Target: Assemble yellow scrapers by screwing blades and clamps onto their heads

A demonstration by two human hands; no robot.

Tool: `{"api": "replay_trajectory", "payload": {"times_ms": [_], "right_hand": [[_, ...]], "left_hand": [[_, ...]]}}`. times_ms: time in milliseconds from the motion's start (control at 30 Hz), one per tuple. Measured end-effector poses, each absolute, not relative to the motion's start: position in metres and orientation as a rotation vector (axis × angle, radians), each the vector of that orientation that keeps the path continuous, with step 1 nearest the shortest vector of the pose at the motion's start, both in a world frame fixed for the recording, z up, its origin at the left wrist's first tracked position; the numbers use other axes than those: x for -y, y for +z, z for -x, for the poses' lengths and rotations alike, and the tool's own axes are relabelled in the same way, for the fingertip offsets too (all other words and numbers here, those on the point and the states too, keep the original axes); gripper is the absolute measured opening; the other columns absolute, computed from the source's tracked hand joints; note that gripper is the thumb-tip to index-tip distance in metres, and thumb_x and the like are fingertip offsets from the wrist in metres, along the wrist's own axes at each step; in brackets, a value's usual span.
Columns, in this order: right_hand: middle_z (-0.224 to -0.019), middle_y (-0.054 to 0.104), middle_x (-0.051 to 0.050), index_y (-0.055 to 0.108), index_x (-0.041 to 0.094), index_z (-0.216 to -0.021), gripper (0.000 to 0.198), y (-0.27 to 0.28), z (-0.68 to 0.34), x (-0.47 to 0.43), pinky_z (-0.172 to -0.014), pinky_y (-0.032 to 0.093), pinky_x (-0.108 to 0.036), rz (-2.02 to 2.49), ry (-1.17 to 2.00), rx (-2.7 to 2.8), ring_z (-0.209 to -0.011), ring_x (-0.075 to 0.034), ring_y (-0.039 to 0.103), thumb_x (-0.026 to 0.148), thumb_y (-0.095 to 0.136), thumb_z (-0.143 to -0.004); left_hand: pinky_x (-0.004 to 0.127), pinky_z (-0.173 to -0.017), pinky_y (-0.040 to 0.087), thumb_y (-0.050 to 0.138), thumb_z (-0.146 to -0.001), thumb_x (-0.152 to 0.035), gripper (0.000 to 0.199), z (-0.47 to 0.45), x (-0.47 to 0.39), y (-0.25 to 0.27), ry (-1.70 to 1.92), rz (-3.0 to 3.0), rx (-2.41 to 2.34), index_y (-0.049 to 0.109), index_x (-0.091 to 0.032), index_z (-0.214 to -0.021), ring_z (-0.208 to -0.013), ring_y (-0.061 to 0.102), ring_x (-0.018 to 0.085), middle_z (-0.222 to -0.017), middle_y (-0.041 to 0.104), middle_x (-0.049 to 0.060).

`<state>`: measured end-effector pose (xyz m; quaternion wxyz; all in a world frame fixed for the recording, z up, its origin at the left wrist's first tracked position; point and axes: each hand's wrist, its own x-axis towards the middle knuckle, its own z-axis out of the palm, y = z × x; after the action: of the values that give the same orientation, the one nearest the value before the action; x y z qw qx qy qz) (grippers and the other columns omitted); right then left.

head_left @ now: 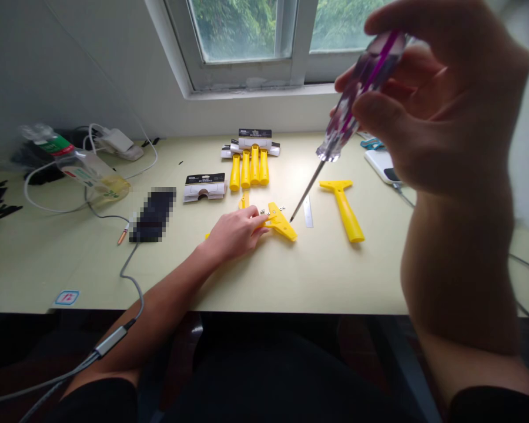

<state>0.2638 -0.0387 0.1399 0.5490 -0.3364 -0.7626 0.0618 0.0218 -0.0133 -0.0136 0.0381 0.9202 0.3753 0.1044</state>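
My right hand (449,100) is closed around the clear, purple-striped handle of a screwdriver (344,117), raised close to the camera. The screwdriver's shaft slants down to the left, its tip at the head of a yellow scraper (283,224); whether it touches a screw is too small to tell. My left hand (238,232) grips that scraper against the table, hiding most of its handle. Several small nuts (268,212) lie just behind the scraper head. A flat metal blade (308,212) rests to its right, and farther right lies another yellow scraper handle (346,211).
Several packaged yellow scrapers (255,167) lie at the back, with an empty card sleeve (205,187) beside them. On the left are a blurred dark phone (154,214), a lighter-like orange item (123,234), a bottle (97,173) and cables. A white device (381,165) sits right.
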Motion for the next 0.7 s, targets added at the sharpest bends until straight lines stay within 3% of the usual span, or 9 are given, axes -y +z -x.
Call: {"api": "replay_trajectory", "payload": {"times_ms": [367, 567, 700], "right_hand": [[-0.112, 0.066, 0.0, 0.067, 0.04, -0.112, 0.039, 0.135, -0.272, 0.024, -0.081, 0.062, -0.039, 0.738, 0.122, 1.668, -0.097, -0.023, 0.068, 0.015, 0.068, -0.082], [-0.101, 0.069, -0.002, 0.064, 0.032, -0.117, 0.042, 0.122, -0.281, 0.0, -0.074, 0.062, -0.035, 0.655, 0.087, 1.667, -0.094, -0.021, 0.07, 0.014, 0.072, -0.079], [-0.104, 0.067, -0.002, 0.058, 0.034, -0.117, 0.04, 0.107, -0.272, -0.013, -0.077, 0.061, -0.035, 0.667, 0.136, 1.639, -0.098, -0.02, 0.068, 0.023, 0.072, -0.082]], "left_hand": [[0.028, -0.069, 0.044, 0.06, -0.09, -0.037, 0.022, -0.006, 0.014, 0.014, 0.125, -2.698, -0.745, 0.072, -0.025, -0.104, -0.081, 0.063, 0.015, -0.096, 0.068, 0.003], [0.027, -0.064, 0.041, 0.063, -0.085, -0.038, 0.018, 0.004, 0.008, 0.017, 0.015, -2.646, -0.818, 0.072, -0.025, -0.094, -0.077, 0.061, 0.014, -0.089, 0.068, 0.001], [0.027, -0.065, 0.041, 0.064, -0.084, -0.039, 0.019, 0.009, 0.005, 0.019, -0.034, -2.618, -0.871, 0.071, -0.024, -0.092, -0.077, 0.061, 0.015, -0.09, 0.068, 0.001]]}}
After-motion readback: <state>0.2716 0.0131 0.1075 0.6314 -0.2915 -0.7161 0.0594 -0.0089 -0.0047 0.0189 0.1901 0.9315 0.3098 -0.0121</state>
